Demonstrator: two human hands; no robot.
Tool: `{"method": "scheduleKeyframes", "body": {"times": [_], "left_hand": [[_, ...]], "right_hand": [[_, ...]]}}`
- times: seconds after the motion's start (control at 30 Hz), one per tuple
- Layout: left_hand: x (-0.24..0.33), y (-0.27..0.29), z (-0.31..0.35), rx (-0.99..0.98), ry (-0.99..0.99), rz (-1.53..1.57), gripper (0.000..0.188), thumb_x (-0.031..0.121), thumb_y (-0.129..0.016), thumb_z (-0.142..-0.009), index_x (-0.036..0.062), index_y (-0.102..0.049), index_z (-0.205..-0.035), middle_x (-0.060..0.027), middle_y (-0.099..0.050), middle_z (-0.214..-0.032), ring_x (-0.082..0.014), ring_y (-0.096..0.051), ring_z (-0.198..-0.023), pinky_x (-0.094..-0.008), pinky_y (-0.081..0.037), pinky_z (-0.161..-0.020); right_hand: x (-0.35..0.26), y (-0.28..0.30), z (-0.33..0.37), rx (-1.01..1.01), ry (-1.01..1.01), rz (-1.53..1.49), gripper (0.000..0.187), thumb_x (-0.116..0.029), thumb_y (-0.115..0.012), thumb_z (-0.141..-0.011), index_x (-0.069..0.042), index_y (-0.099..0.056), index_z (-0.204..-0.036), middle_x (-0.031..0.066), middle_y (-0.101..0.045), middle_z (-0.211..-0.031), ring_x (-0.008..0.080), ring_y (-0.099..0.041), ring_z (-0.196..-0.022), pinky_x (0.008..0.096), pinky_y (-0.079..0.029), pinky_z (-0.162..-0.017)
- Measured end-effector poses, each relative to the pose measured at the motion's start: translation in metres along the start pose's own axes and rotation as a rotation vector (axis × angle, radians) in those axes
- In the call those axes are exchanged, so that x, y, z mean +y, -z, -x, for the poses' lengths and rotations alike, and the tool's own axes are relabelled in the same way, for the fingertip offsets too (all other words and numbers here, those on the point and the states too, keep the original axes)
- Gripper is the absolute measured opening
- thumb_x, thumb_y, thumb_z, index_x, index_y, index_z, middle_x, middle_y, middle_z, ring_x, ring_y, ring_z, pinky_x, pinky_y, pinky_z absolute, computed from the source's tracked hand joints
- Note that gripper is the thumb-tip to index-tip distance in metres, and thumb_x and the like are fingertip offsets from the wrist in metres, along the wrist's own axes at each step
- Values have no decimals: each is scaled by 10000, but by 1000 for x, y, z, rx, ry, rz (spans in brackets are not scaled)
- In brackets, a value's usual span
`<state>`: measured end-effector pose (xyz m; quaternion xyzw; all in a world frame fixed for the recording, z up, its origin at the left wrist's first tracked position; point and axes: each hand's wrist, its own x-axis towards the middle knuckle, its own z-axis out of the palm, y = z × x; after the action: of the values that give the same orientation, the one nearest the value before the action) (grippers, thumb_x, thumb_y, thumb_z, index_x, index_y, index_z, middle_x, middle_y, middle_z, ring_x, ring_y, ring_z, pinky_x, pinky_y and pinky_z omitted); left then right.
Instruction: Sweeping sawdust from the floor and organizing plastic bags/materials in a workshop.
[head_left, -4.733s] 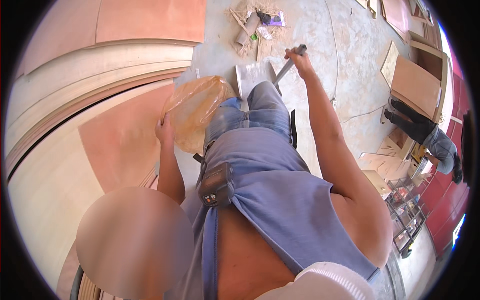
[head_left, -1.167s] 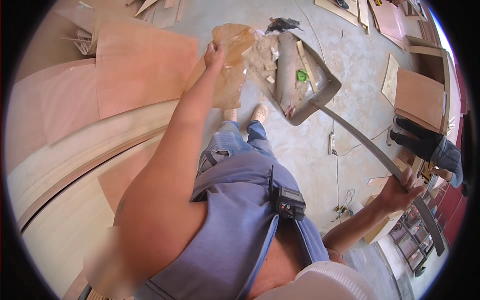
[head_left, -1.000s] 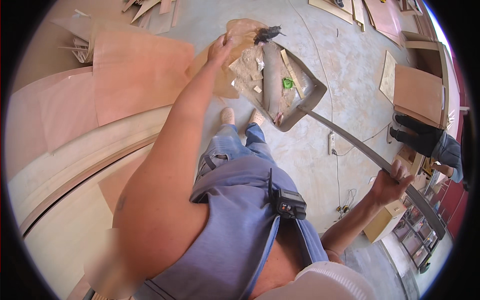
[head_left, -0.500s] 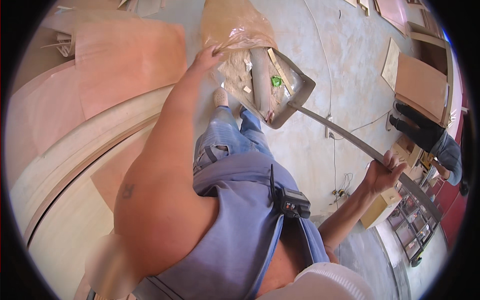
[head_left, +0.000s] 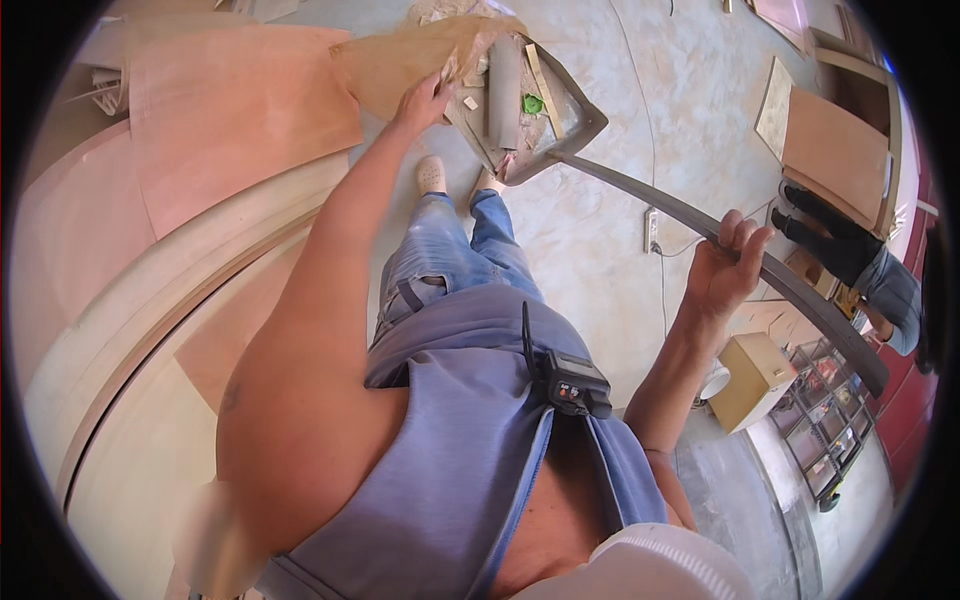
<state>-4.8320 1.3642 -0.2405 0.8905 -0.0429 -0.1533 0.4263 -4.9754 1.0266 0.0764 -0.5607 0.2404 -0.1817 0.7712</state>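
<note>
My right hand [head_left: 728,262] is wrapped round the long grey handle [head_left: 660,200] of a dustpan [head_left: 590,128], which is held out in front of me above the floor. My left hand [head_left: 425,103] pinches the edge of a translucent orange-brown plastic bag [head_left: 385,75] at the dustpan's left side. The bag's mouth overlaps the far end of the pan. Inside the pan lie a grey-brown tube-like piece [head_left: 504,100], a thin wooden strip [head_left: 543,88], a crumpled green scrap [head_left: 533,103], small wood bits and dust. The bag's inside is mostly hidden.
Large reddish panels [head_left: 240,95] lie on the left beside a curved-looking bench edge [head_left: 190,265]. A power strip [head_left: 651,230] with cords is on the floor. To the right are a person [head_left: 870,265], a pale box [head_left: 755,375] and a metal rack [head_left: 830,420].
The dustpan has moved farther away and slightly left. My right hand moved left and up with the handle. The bag has swung left and sagged; my left hand still grips it.
</note>
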Motion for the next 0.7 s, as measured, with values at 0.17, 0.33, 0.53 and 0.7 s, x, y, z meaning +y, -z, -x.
{"method": "scheduleKeyframes", "body": {"times": [0.17,0.33,0.53,0.7], "left_hand": [[3,6,-37,60,212,50,410,336,-541,-775,84,-526,-1098,-181,-597,-986,-321,-572,-917,-389,-434,-794],[-6,19,-48,212,199,1,413,370,-552,-741,101,-554,-1054,-160,-611,-972,-297,-579,-923,-355,-436,-821],[9,35,-49,340,79,316,326,338,-509,-800,156,-584,-1059,-133,-611,-989,-277,-582,-921,-339,-450,-808],[74,1,-12,-19,-106,231,342,340,-505,-823,163,-553,-1111,-152,-600,-1000,-312,-573,-929,-374,-453,-793]], "right_hand": [[-22,-7,12,-238,-28,81,467,-440,-545,-833,-133,-296,-585,-30,-236,-608,92,-203,-598,253,-188,-574],[-57,-33,7,-534,10,231,510,-539,-556,-779,-143,-297,-589,-38,-260,-609,60,-194,-556,227,-152,-496],[-69,-97,12,-776,85,410,522,-472,-582,-790,-110,-294,-547,-30,-226,-560,98,-228,-541,256,-156,-489],[-49,-149,18,-719,167,297,435,-268,-544,-863,-99,-290,-553,-22,-203,-560,105,-227,-545,264,-152,-485]]}}
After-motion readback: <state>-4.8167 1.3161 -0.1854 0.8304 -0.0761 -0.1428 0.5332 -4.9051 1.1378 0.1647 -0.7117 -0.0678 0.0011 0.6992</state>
